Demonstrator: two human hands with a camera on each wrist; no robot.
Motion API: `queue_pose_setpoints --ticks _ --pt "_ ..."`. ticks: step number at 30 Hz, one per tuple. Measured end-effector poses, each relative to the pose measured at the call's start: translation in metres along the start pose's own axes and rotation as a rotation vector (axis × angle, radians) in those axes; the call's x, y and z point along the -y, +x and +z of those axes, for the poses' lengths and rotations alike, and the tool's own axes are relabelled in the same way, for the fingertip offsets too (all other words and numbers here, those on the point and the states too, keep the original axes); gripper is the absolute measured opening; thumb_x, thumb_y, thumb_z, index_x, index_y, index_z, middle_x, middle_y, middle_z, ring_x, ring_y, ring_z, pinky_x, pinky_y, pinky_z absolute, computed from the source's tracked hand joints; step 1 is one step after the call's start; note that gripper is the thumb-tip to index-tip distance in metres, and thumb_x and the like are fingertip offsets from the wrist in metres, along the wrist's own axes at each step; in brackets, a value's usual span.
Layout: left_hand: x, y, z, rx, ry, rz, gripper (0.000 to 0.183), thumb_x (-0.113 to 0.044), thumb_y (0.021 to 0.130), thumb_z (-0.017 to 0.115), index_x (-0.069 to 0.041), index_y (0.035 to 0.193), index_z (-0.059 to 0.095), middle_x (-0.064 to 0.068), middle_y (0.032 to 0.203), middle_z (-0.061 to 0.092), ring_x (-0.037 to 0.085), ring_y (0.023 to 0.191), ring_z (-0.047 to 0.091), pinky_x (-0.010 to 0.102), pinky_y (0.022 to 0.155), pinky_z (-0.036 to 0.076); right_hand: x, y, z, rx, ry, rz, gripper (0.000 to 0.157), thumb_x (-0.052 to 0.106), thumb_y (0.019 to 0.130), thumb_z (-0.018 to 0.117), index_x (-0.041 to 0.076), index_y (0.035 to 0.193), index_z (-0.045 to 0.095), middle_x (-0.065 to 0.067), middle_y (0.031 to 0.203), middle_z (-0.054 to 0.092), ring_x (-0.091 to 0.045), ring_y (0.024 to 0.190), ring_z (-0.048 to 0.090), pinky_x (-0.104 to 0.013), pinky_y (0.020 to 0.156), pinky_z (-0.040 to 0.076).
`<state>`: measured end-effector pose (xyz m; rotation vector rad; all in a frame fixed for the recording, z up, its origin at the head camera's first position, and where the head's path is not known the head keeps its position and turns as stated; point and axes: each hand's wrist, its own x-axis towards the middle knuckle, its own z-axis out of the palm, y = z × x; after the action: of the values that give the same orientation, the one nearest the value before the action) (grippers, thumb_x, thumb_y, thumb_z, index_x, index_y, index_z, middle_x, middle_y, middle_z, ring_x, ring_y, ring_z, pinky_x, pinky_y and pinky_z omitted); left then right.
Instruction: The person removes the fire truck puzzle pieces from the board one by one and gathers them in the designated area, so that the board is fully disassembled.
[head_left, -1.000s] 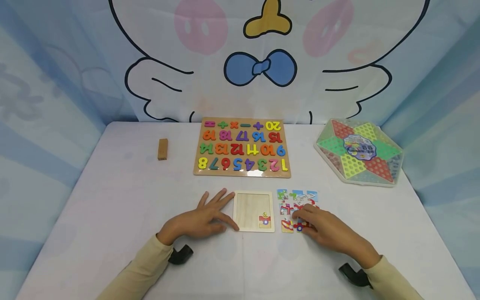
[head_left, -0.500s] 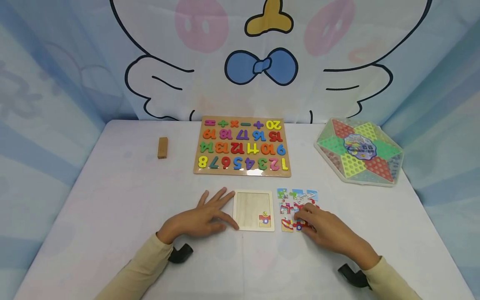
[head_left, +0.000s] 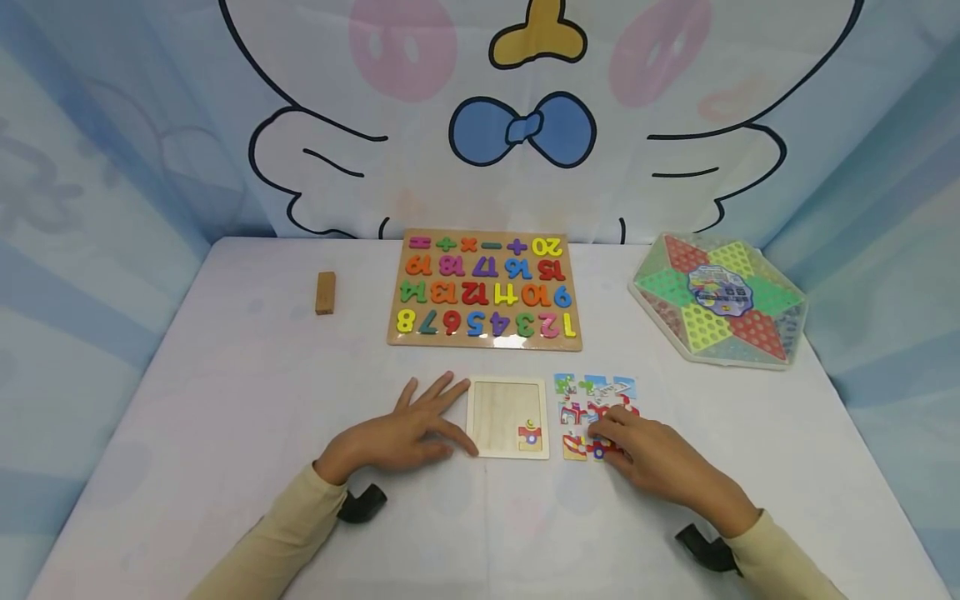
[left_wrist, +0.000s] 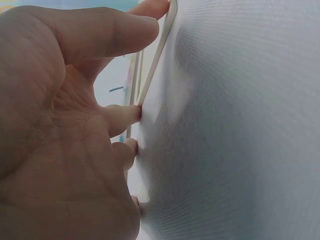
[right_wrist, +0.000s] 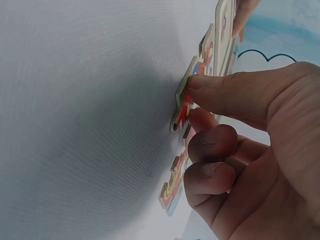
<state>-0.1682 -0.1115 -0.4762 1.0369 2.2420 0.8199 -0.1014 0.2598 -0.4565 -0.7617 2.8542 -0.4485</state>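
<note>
My left hand (head_left: 401, 437) lies spread beside a small wooden puzzle tray (head_left: 495, 417), thumb and fingers extended. Its index fingertip and thumb side meet the tray's left edge; the left wrist view shows fingertips at the pale rim (left_wrist: 157, 62). Inside the tray's lower right corner sits one puzzle piece (head_left: 529, 439). To the right, my right hand (head_left: 663, 458) leans over several loose picture pieces (head_left: 574, 447) and covers some. In the right wrist view its thumb and index finger pinch a red and blue puzzle piece (right_wrist: 183, 111), low over the white cloth; the other fingers are curled.
Behind the tray lies a number board (head_left: 483, 292) with coloured numerals. A hexagonal board-game box (head_left: 718, 302) stands at the back right, a small brown wooden block (head_left: 326, 293) at the back left. A cartoon-printed curtain (head_left: 517, 192) hangs behind the table.
The right hand has shifted very slightly right among the loose pieces. My left hand stays at the tray's edge. The head view has tilted a little.
</note>
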Motion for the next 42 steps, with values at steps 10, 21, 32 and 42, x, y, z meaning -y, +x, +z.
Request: queue_pose_setpoints --ticks 10,21,32,42 --pt "0.001 0.000 -0.001 -0.004 -0.010 0.002 0.031 -0.009 0.098 0.063 -0.030 0.115 0.079 0.017 0.170 0.012 0.039 0.156 -0.010 0.070 0.115 -0.015 0.001 0.003 -0.001 0.004 -0.007 0.013 0.025 0.009 0.088 0.079 0.010 0.112 0.072 0.002 0.103 0.062 -0.006 0.077 0.057 -0.031 0.068 0.054" --pt "0.001 -0.001 -0.003 -0.010 -0.007 0.006 0.032 -0.007 0.098 0.063 -0.030 0.115 0.079 0.017 0.170 0.012 0.040 0.156 -0.009 0.071 0.114 -0.014 0.005 0.006 -0.003 -0.002 -0.058 0.000 0.025 0.008 0.087 0.079 0.011 0.111 0.073 0.001 0.105 0.065 -0.009 0.076 0.060 -0.033 0.068 0.055" --pt "0.001 -0.002 -0.002 -0.007 -0.015 -0.005 0.031 -0.008 0.098 0.063 -0.029 0.115 0.079 0.016 0.170 0.012 0.038 0.156 -0.010 0.070 0.115 -0.015 0.031 0.032 -0.007 -0.064 -0.092 -0.005 0.050 0.014 0.088 0.080 0.010 0.135 0.065 -0.012 0.135 0.062 -0.027 0.100 0.071 -0.042 0.073 0.060" --pt "-0.001 -0.001 0.001 0.007 -0.013 -0.010 0.030 -0.011 0.099 0.063 -0.031 0.117 0.078 0.014 0.170 0.012 0.037 0.156 -0.009 0.069 0.115 -0.014 0.059 0.064 0.010 0.043 -0.169 -0.034 0.051 0.035 0.092 0.077 0.008 0.133 0.062 -0.011 0.123 0.060 -0.017 0.069 0.061 -0.032 0.055 0.054"
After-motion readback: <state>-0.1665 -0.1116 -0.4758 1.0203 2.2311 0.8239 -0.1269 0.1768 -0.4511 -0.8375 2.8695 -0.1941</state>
